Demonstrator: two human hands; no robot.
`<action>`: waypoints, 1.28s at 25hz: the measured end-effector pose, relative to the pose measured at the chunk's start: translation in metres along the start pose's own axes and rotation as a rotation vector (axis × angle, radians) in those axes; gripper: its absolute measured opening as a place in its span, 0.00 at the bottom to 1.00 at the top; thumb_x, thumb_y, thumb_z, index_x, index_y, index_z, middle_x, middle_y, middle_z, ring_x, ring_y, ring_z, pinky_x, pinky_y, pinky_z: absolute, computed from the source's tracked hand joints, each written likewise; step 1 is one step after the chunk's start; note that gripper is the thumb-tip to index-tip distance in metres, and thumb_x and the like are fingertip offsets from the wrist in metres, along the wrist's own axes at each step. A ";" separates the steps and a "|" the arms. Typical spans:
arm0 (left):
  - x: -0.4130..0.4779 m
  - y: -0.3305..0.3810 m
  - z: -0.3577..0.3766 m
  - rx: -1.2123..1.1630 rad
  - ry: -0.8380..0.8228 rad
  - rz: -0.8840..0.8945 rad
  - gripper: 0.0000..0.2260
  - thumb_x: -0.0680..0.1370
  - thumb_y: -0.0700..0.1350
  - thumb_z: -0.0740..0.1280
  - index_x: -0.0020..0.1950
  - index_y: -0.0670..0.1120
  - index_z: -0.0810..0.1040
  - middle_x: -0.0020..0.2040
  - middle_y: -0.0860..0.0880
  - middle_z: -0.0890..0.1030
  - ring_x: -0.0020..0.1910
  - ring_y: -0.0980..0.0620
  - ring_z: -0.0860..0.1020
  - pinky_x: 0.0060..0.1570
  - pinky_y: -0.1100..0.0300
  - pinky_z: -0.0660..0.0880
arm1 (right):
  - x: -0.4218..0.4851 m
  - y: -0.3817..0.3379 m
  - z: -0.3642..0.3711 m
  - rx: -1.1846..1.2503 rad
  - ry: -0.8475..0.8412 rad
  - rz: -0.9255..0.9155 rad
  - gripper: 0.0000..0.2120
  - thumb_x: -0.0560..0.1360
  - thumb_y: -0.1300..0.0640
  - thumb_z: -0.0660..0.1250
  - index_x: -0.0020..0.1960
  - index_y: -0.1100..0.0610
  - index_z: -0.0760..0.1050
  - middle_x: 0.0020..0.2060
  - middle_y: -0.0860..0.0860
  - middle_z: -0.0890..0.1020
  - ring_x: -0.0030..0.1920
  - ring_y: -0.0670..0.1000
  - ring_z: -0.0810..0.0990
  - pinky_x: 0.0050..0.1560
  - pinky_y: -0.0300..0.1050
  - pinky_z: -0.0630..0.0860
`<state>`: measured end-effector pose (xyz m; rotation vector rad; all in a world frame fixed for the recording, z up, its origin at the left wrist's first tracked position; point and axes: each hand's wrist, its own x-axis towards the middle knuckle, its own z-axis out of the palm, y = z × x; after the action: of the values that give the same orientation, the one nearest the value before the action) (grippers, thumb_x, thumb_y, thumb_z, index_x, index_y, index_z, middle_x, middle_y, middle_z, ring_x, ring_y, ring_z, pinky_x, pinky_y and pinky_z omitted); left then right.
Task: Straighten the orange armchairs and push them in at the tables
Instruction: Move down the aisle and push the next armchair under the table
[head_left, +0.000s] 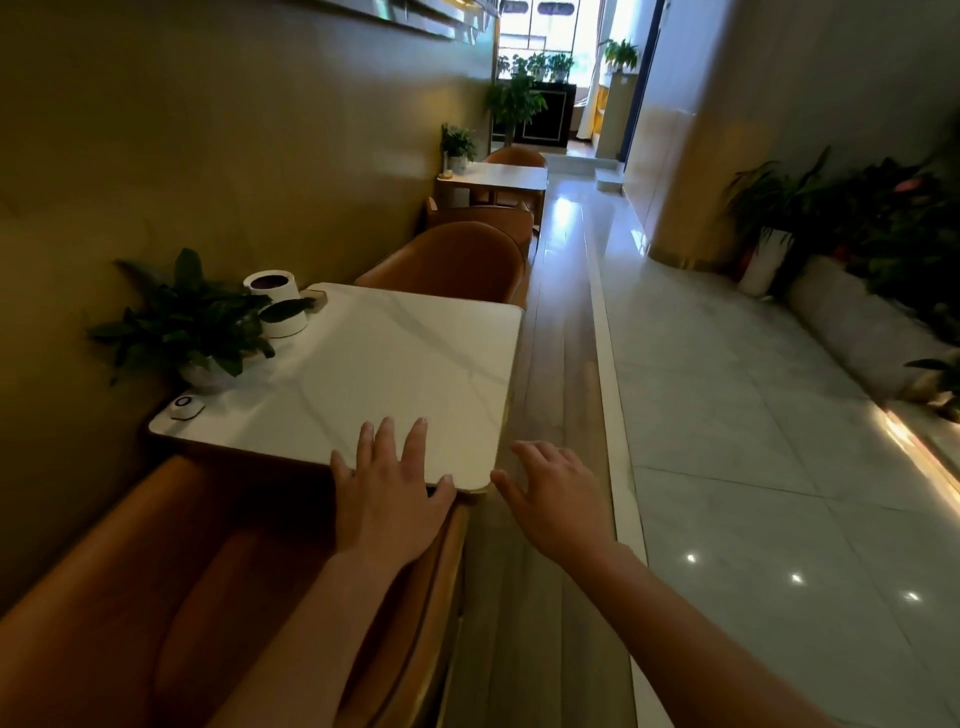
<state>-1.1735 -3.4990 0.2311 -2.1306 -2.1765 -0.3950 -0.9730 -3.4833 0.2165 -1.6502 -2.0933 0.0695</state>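
Head view shows the near orange armchair (156, 597) tucked against the white surface (395, 364), the far armchair (457, 260) likewise, both looking done, while the left hand (387, 499) and right hand (558, 501) hover spread and empty, farther chairs (488, 215) seemingly left.

Wall (234, 156): olive, to my left.
Floor (753, 467): glossy pale tiles.
Window (550, 26): bright, possibly a doorway.

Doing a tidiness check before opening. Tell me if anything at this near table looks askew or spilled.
Nothing stands out. The white table is clean, with the potted plant, white cup and small call button upright by the wall. The orange armchairs sit tucked in at both ends.
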 end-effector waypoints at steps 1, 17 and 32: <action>0.007 0.010 0.001 -0.003 0.007 0.000 0.33 0.79 0.66 0.53 0.80 0.54 0.46 0.81 0.43 0.53 0.80 0.42 0.49 0.74 0.35 0.52 | 0.005 0.012 -0.003 0.000 0.005 0.006 0.28 0.79 0.35 0.54 0.70 0.50 0.70 0.64 0.50 0.77 0.63 0.52 0.74 0.60 0.50 0.74; 0.234 0.147 0.052 0.017 0.005 -0.036 0.35 0.78 0.70 0.51 0.80 0.56 0.47 0.82 0.45 0.53 0.80 0.41 0.50 0.75 0.36 0.53 | 0.213 0.187 -0.025 -0.097 0.039 -0.040 0.27 0.79 0.33 0.53 0.68 0.48 0.72 0.62 0.48 0.79 0.61 0.51 0.76 0.56 0.47 0.74; 0.503 0.311 0.145 0.056 0.094 -0.201 0.34 0.78 0.67 0.52 0.80 0.55 0.49 0.81 0.43 0.54 0.80 0.41 0.50 0.73 0.34 0.53 | 0.482 0.426 -0.016 -0.030 0.078 -0.275 0.24 0.79 0.34 0.53 0.65 0.47 0.73 0.59 0.47 0.81 0.59 0.51 0.78 0.53 0.47 0.75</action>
<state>-0.8651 -2.9740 0.2476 -1.8327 -2.3258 -0.4322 -0.6608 -2.9215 0.2517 -1.3435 -2.2482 -0.1146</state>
